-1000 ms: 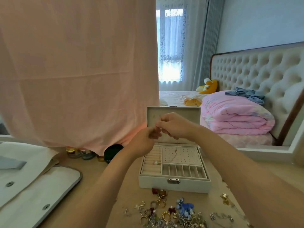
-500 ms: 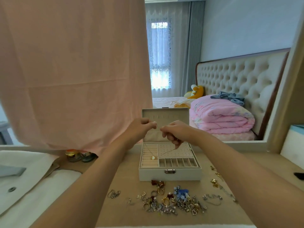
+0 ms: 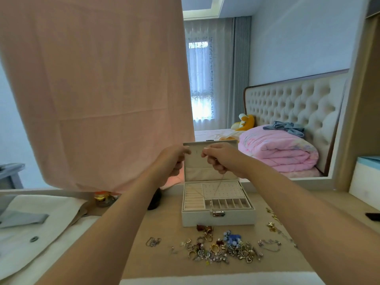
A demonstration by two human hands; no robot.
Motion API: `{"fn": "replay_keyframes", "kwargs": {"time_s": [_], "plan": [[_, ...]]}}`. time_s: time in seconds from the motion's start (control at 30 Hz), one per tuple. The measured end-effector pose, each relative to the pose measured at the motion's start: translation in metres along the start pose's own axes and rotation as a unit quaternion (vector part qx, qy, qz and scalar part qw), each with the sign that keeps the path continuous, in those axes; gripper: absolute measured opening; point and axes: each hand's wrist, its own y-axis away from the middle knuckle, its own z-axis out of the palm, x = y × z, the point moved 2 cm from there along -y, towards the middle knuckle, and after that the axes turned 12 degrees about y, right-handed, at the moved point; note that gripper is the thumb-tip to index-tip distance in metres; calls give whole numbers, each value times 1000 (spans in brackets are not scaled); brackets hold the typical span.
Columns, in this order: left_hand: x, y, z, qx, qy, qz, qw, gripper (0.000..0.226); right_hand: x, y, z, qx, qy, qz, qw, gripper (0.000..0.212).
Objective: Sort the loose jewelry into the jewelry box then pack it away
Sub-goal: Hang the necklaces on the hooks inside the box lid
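Both hands have risen and drawn apart before the open lid: left hand (image 3: 172, 161) and right hand (image 3: 221, 159) each pinch the necklace chain (image 3: 219, 185), its loop hanging into the jewelry box (image 3: 218, 220) tray. Light, limp and quick to tangle, it is probably best held by its ends. Nearby, loose jewelry (image 3: 222, 247) litters the wooden desk (image 3: 160, 262); pink cloth (image 3: 98, 89) hangs left, a bed (image 3: 287, 103) beyond

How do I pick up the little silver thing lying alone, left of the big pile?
Pinch the silver thing across its middle with thumb and finger, coming straight down from above. It lies flat on the table, apart from the pile, with bare wood all round, so nothing else should snag. It is too small to tell its exact shape.
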Motion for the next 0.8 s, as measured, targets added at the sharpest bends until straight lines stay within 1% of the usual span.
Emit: {"fn": "replay_keyframes", "kwargs": {"time_s": [0.07, 0.1, 0.17, 0.23, 0.33, 0.43, 0.5, 0.63, 0.7, 0.8], "plan": [[-1, -2, -5, -22, -143, 30, 989, 21, -3, -6, 3, 53, 49, -9, 997, 18], [-3, -4, -7, -30, -177, 47, 983, 22, -4, -9, 5, 82, 80, -17, 993, 17], [-6, -10, -12, -15, -170, 83, 982, 23, -3, -19, 8, 130, 133, -39, 982, 19], [-11, -21, -18, 24, -154, 119, 981, 25, 1, -31, 12, 161, 168, -56, 971, 22], [-24, -44, -28, 65, -178, 150, 970, 24, 8, -52, 18, 194, 216, -62, 955, 23], [-38, -66, -34, 85, -198, 154, 964, 26, 16, -71, 25, 228, 249, -59, 940, 16], [-47, -82, -38, 100, -223, 159, 957, 27, 23, -86, 29, 246, 251, -55, 934, 11], [-58, -104, -37, 137, -253, 171, 942, 22, 34, -109, 36, 287, 262, -39, 921, 12], [-63, -116, -36, 149, -254, 164, 942, 27, 40, -121, 40, 302, 263, -26, 916, 13], [-68, -132, -35, 184, -255, 138, 939, 39, 47, -139, 44, 324, 256, -4, 911, 14]]}}
